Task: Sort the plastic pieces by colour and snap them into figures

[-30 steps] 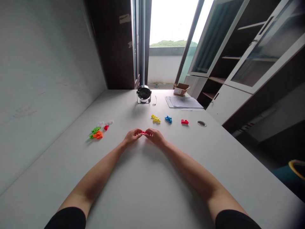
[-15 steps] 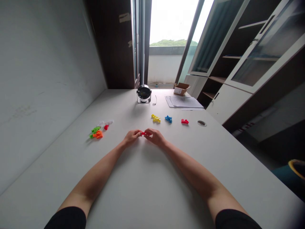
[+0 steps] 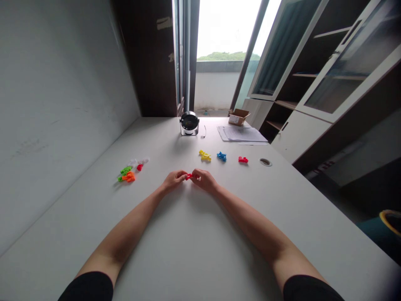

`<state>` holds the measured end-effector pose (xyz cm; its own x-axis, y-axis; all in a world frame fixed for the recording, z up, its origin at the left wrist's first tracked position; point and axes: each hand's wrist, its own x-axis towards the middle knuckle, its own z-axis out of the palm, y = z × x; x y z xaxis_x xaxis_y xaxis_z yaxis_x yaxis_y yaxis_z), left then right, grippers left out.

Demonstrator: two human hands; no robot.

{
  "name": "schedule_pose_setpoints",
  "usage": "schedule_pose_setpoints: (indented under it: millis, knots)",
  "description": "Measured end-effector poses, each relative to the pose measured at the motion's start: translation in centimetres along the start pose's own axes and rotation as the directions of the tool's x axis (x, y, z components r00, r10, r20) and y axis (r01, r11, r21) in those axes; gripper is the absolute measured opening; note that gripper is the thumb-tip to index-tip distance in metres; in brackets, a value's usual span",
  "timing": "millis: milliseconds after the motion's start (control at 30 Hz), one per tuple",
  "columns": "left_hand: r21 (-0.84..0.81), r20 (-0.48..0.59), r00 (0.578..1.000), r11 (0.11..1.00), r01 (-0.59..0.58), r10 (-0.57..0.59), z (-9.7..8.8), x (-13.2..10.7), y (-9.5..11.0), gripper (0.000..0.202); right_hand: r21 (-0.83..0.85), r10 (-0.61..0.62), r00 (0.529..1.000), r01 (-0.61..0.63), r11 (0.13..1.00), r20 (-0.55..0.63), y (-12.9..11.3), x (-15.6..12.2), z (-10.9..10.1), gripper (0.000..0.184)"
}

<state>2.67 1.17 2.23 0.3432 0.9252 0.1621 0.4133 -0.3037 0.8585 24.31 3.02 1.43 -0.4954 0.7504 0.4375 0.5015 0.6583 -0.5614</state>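
small red plastic piece [image 3: 189,177]: pinched firmly from both ends, left hand [image 3: 173,180] and right hand [image 3: 205,180] fingertips close, centred over white table [image 3: 200,251].

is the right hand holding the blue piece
No, the right hand is at the red piece, while the blue piece lies apart from both hands.

Along the top centre, a small round desk fan [image 3: 189,123] stands on the white desk [image 3: 194,246], with a stack of papers [image 3: 241,134] and an open cardboard box [image 3: 238,117] to its right. A glass-door cabinet [image 3: 332,71] fills the upper right, beside a bright open window [image 3: 225,33].
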Motion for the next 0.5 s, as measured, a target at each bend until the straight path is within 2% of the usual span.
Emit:
schedule_pose_setpoints:
  millis: [367,500]
  knots:
    - [-0.047,0.037,0.999,0.999,-0.007,0.009,-0.2,0.17,0.16,0.039,0.023,-0.003,1.0,0.003,1.0,-0.007,-0.05,-0.11,0.01,0.014]
    - [-0.072,0.043,0.999,0.997,-0.022,0.025,-0.29,0.23,0.18,0.042,0.034,0.008,1.0,-0.008,0.999,-0.006,-0.36,-0.12,-0.06,0.024]
